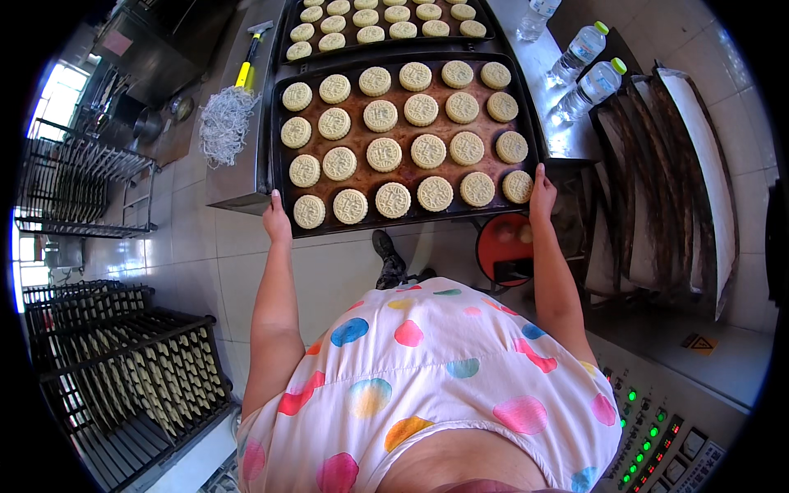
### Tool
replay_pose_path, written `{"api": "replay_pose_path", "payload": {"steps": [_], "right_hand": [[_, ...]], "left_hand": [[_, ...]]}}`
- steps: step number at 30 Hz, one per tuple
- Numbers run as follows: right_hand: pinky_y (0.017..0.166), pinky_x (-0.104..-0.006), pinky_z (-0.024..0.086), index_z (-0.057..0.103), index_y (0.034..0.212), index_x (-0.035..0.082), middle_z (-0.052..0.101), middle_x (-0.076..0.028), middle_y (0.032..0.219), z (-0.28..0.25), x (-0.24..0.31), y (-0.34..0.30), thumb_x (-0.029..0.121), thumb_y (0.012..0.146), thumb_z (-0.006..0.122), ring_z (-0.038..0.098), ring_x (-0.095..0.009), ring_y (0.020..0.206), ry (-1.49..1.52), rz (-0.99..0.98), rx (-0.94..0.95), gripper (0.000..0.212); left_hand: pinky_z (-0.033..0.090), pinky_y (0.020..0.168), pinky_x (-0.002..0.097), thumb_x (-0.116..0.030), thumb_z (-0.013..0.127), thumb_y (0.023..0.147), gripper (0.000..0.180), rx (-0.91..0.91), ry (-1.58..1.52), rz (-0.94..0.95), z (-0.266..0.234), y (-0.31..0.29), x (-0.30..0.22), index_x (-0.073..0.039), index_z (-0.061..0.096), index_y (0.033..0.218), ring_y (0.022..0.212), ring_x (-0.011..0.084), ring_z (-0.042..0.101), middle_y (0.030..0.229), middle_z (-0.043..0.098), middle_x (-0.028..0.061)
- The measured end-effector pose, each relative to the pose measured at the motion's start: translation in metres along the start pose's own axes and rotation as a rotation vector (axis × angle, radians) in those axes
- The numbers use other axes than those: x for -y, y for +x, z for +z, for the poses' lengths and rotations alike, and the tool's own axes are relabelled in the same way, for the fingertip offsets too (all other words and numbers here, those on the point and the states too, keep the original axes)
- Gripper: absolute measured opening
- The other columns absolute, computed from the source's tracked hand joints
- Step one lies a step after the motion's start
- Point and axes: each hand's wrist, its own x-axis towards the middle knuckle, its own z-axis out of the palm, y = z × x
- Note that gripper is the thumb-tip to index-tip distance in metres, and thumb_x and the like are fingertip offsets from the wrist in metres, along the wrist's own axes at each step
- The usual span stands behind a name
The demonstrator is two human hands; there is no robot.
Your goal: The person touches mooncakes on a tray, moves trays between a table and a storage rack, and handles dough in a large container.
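Observation:
A dark baking tray with rows of round, pale, stamped pastries is gripped at its two near corners. My left hand is closed on the left corner, and my right hand on the right corner. The tray's near edge juts out past the metal table, while its far part lies between the table's side ledges. Just beyond it is a second tray of the same pastries. Fingers under the rim are hidden in both hands.
Left of the tray lie a yellow-handled scraper and a heap of white shreds. Water bottles stand on the right ledge. Empty trays lean at right, above a red stool. Loaded racks and a control panel flank me.

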Motion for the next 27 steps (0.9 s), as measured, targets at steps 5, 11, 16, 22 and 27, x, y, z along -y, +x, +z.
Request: {"api": "replay_pose_path", "payload": {"steps": [5, 11, 16, 22, 27], "right_hand": [[0.066, -0.0273, 0.043, 0.064, 0.090, -0.011, 0.060, -0.007, 0.073, -0.001, -0.001, 0.001, 0.046, 0.087, 0.056, 0.048, -0.011, 0.069, -0.013, 0.005, 0.025, 0.058], [0.066, -0.0276, 0.043, 0.064, 0.090, -0.012, 0.060, -0.007, 0.073, -0.002, 0.000, -0.001, 0.047, 0.087, 0.056, 0.048, -0.011, 0.069, -0.014, -0.002, 0.029, 0.059], [0.067, -0.0285, 0.043, 0.063, 0.090, -0.012, 0.060, -0.008, 0.073, -0.001, 0.001, 0.000, 0.048, 0.087, 0.056, 0.048, -0.012, 0.070, -0.036, -0.002, 0.025, 0.060], [0.064, -0.0288, 0.043, 0.064, 0.084, -0.011, 0.058, -0.007, 0.070, -0.002, 0.000, 0.000, 0.048, 0.087, 0.056, 0.046, -0.011, 0.067, -0.039, 0.001, 0.014, 0.060], [0.061, -0.0289, 0.042, 0.063, 0.079, -0.010, 0.054, -0.005, 0.066, -0.002, 0.003, -0.001, 0.048, 0.087, 0.055, 0.043, -0.011, 0.064, -0.044, 0.033, 0.026, 0.060]], "left_hand": [[0.042, 0.082, 0.0353, -0.052, 0.046, 0.089, 0.063, 0.053, 0.005, -0.060, -0.003, -0.001, -0.004, 0.007, 0.060, 0.105, 0.089, 0.0278, 0.057, 0.096, 0.064, 0.0198], [0.042, 0.079, 0.0377, -0.053, 0.045, 0.089, 0.064, 0.041, 0.031, -0.049, -0.002, 0.001, -0.002, 0.007, 0.061, 0.101, 0.084, 0.0303, 0.057, 0.090, 0.064, 0.0209], [0.043, 0.077, 0.0389, -0.054, 0.044, 0.089, 0.064, 0.026, 0.033, -0.032, 0.000, 0.001, 0.001, 0.007, 0.062, 0.100, 0.083, 0.0331, 0.058, 0.088, 0.063, 0.0230], [0.043, 0.077, 0.0391, -0.053, 0.044, 0.089, 0.063, 0.034, 0.026, -0.031, 0.001, 0.003, 0.003, 0.007, 0.062, 0.100, 0.081, 0.0339, 0.058, 0.087, 0.064, 0.0232], [0.043, 0.078, 0.0399, -0.054, 0.044, 0.089, 0.063, 0.040, 0.042, -0.031, 0.002, 0.006, 0.008, 0.006, 0.062, 0.100, 0.086, 0.0359, 0.058, 0.090, 0.064, 0.0236]]}}
